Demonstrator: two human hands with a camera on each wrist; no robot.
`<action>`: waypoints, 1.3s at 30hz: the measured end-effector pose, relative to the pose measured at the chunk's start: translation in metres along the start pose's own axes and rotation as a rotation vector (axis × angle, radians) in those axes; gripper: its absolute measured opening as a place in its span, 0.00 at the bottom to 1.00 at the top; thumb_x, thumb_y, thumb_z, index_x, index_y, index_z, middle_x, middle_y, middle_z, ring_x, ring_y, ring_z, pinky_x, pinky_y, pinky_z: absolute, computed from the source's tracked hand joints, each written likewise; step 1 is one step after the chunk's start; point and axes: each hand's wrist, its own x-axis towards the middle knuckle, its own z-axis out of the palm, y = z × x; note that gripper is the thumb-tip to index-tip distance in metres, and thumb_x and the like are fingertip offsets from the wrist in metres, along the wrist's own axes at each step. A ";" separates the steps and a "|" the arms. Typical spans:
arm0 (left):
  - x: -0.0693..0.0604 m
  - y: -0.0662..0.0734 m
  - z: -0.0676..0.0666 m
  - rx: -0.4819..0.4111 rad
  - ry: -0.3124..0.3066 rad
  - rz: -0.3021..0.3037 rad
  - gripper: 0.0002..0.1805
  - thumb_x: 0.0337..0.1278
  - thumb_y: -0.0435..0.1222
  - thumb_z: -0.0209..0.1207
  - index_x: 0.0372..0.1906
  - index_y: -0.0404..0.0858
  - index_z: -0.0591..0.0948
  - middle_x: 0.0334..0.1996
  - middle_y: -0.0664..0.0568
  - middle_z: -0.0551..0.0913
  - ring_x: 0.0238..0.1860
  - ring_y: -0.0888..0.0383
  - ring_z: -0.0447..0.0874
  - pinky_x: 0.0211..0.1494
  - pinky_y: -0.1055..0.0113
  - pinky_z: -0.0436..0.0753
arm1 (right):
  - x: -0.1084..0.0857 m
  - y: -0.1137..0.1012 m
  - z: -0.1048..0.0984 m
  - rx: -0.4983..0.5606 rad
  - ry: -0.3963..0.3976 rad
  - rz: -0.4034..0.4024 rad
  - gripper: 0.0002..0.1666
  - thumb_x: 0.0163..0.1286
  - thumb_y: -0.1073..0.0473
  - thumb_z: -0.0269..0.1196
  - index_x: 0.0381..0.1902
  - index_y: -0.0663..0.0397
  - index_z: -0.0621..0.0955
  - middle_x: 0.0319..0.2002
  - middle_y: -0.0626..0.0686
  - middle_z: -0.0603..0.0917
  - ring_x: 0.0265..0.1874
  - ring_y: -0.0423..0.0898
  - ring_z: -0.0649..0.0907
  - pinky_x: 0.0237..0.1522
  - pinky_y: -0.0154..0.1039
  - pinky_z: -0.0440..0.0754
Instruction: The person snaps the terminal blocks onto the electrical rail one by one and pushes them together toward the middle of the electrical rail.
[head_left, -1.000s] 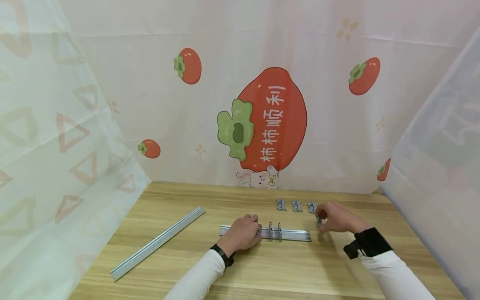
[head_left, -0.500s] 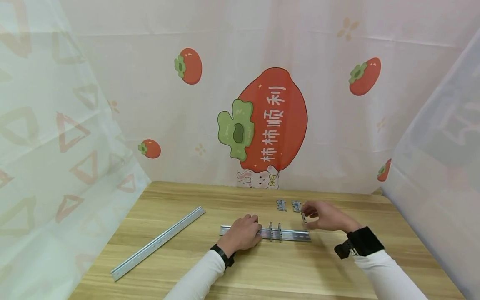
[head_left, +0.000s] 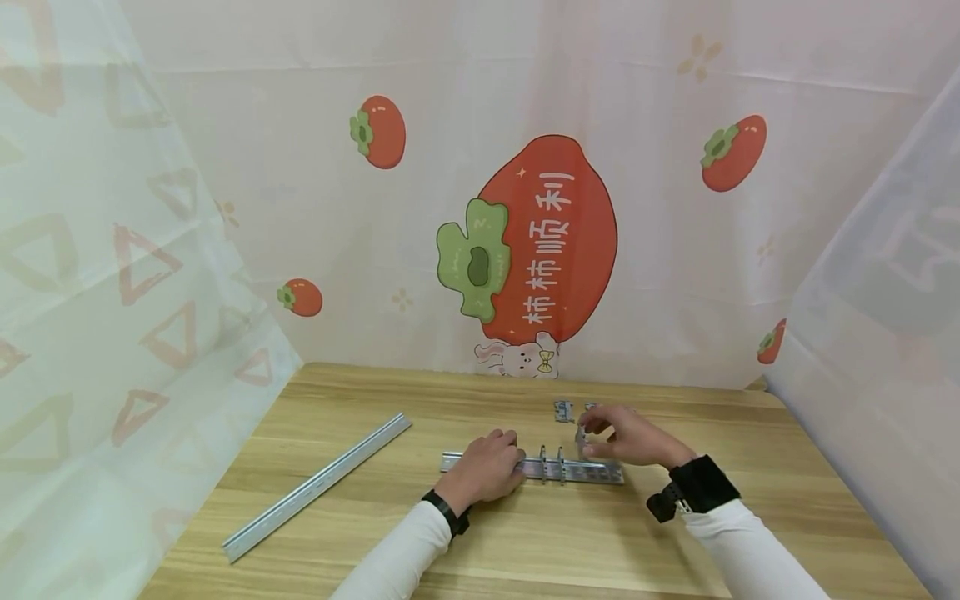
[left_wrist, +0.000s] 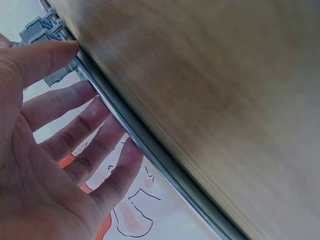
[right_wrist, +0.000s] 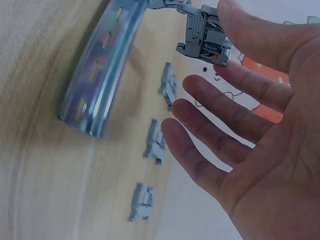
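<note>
My left hand lies across the metal rail, thumb on one side and fingertips along the other. Beside the thumb in the left wrist view, grey terminal blocks stand on the rail. Two upright blocks show right of this hand in the head view. Above the rail's right part, my right hand pinches another block between thumb and index finger. The right wrist view shows this held block off the rail, the other fingers extended.
A second, longer rail lies diagonally on the wooden table at the left. Three loose grey blocks lie in a row behind the rail, one at the left end; the right hand partly hides the row. A printed curtain hangs behind.
My right hand has moved left with the pinched block, from beyond the rail's right end to over its right part. The left hand has stayed in place.
</note>
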 end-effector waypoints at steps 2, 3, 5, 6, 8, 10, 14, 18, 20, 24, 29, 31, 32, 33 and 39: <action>0.000 0.000 0.000 0.005 0.000 0.002 0.10 0.69 0.46 0.62 0.45 0.47 0.89 0.36 0.57 0.75 0.36 0.59 0.72 0.36 0.65 0.76 | 0.002 0.002 0.002 0.003 -0.012 -0.003 0.25 0.69 0.58 0.69 0.59 0.66 0.78 0.50 0.56 0.83 0.50 0.56 0.82 0.46 0.47 0.84; 0.000 0.000 -0.001 0.008 0.000 0.003 0.10 0.69 0.46 0.62 0.45 0.47 0.89 0.36 0.57 0.75 0.36 0.59 0.72 0.36 0.65 0.76 | 0.003 0.003 0.003 0.001 -0.015 -0.001 0.25 0.70 0.58 0.69 0.59 0.67 0.78 0.49 0.56 0.83 0.49 0.56 0.82 0.46 0.46 0.84; 0.000 0.001 -0.001 0.013 0.000 0.005 0.11 0.69 0.46 0.62 0.45 0.47 0.89 0.37 0.57 0.75 0.36 0.59 0.72 0.36 0.65 0.76 | 0.004 0.004 0.005 -0.004 -0.017 0.003 0.25 0.69 0.58 0.69 0.58 0.68 0.78 0.48 0.55 0.82 0.48 0.56 0.81 0.45 0.46 0.84; 0.000 0.001 -0.001 0.015 0.000 0.005 0.11 0.69 0.46 0.62 0.46 0.47 0.89 0.37 0.57 0.75 0.36 0.59 0.72 0.36 0.65 0.76 | 0.005 0.005 0.005 -0.012 -0.016 0.001 0.25 0.69 0.58 0.69 0.57 0.68 0.78 0.47 0.55 0.82 0.47 0.55 0.81 0.44 0.46 0.84; 0.000 0.001 -0.001 0.017 0.000 0.006 0.11 0.69 0.46 0.62 0.46 0.47 0.89 0.37 0.57 0.75 0.36 0.59 0.72 0.36 0.65 0.76 | 0.005 0.006 0.007 -0.023 -0.016 0.005 0.25 0.69 0.57 0.69 0.57 0.69 0.78 0.47 0.55 0.82 0.47 0.55 0.81 0.44 0.46 0.83; 0.000 0.001 -0.001 0.016 0.002 0.006 0.11 0.69 0.46 0.62 0.46 0.47 0.89 0.37 0.57 0.75 0.36 0.59 0.71 0.36 0.65 0.76 | 0.005 0.007 0.009 -0.027 -0.014 0.021 0.25 0.70 0.57 0.69 0.57 0.68 0.78 0.47 0.55 0.81 0.47 0.56 0.81 0.46 0.48 0.82; 0.000 0.001 -0.001 0.016 0.002 0.005 0.11 0.69 0.47 0.62 0.46 0.47 0.89 0.37 0.57 0.75 0.36 0.59 0.71 0.36 0.65 0.76 | 0.004 0.006 0.013 -0.041 -0.012 0.029 0.24 0.70 0.58 0.69 0.57 0.69 0.78 0.48 0.58 0.81 0.48 0.59 0.80 0.49 0.55 0.80; 0.000 0.002 0.000 0.018 0.000 0.004 0.12 0.69 0.47 0.62 0.46 0.46 0.89 0.37 0.57 0.75 0.36 0.59 0.71 0.36 0.65 0.76 | 0.003 0.006 0.015 -0.063 -0.008 0.017 0.24 0.70 0.58 0.69 0.56 0.69 0.79 0.48 0.60 0.81 0.49 0.60 0.80 0.51 0.59 0.79; 0.000 0.002 0.000 0.018 -0.002 0.004 0.12 0.69 0.47 0.62 0.46 0.46 0.89 0.37 0.57 0.75 0.36 0.59 0.72 0.36 0.65 0.76 | 0.002 0.007 0.015 -0.067 -0.008 0.018 0.24 0.69 0.58 0.69 0.56 0.69 0.79 0.49 0.60 0.80 0.49 0.60 0.79 0.51 0.60 0.78; 0.000 0.002 0.000 0.019 0.004 -0.002 0.11 0.69 0.47 0.62 0.46 0.47 0.89 0.37 0.57 0.75 0.37 0.59 0.73 0.36 0.64 0.77 | 0.001 0.006 0.015 -0.068 -0.023 0.012 0.24 0.69 0.57 0.70 0.55 0.68 0.79 0.50 0.59 0.80 0.50 0.60 0.78 0.52 0.61 0.77; -0.001 0.003 0.001 0.043 0.014 -0.004 0.12 0.68 0.47 0.62 0.46 0.46 0.88 0.39 0.56 0.77 0.39 0.58 0.75 0.39 0.62 0.79 | -0.001 0.002 0.014 -0.081 -0.048 0.009 0.24 0.66 0.56 0.72 0.54 0.65 0.81 0.51 0.57 0.80 0.53 0.60 0.78 0.54 0.62 0.75; -0.001 0.004 0.002 0.059 0.014 -0.003 0.13 0.69 0.47 0.62 0.47 0.46 0.88 0.40 0.55 0.77 0.41 0.57 0.76 0.41 0.60 0.81 | -0.001 0.000 0.013 -0.084 -0.054 0.019 0.24 0.64 0.56 0.74 0.53 0.64 0.82 0.50 0.56 0.80 0.53 0.60 0.78 0.54 0.62 0.75; -0.001 0.004 0.002 0.064 0.014 -0.003 0.13 0.69 0.47 0.62 0.48 0.45 0.88 0.41 0.55 0.77 0.42 0.57 0.76 0.42 0.59 0.81 | -0.001 -0.001 0.013 -0.091 -0.055 0.024 0.24 0.63 0.55 0.74 0.52 0.63 0.82 0.50 0.55 0.81 0.53 0.60 0.78 0.54 0.62 0.76; -0.001 0.004 0.003 0.071 0.011 -0.004 0.13 0.70 0.48 0.61 0.48 0.45 0.88 0.42 0.55 0.78 0.43 0.56 0.76 0.44 0.58 0.81 | -0.001 -0.002 0.013 -0.092 -0.058 0.031 0.25 0.62 0.55 0.75 0.52 0.63 0.83 0.50 0.55 0.81 0.53 0.60 0.78 0.54 0.61 0.76; -0.002 0.004 0.004 0.095 -0.007 -0.021 0.15 0.70 0.49 0.60 0.51 0.46 0.86 0.46 0.54 0.78 0.47 0.55 0.76 0.48 0.52 0.81 | 0.000 -0.010 0.013 -0.120 -0.073 0.080 0.26 0.58 0.56 0.78 0.51 0.61 0.84 0.51 0.54 0.79 0.53 0.58 0.78 0.54 0.57 0.77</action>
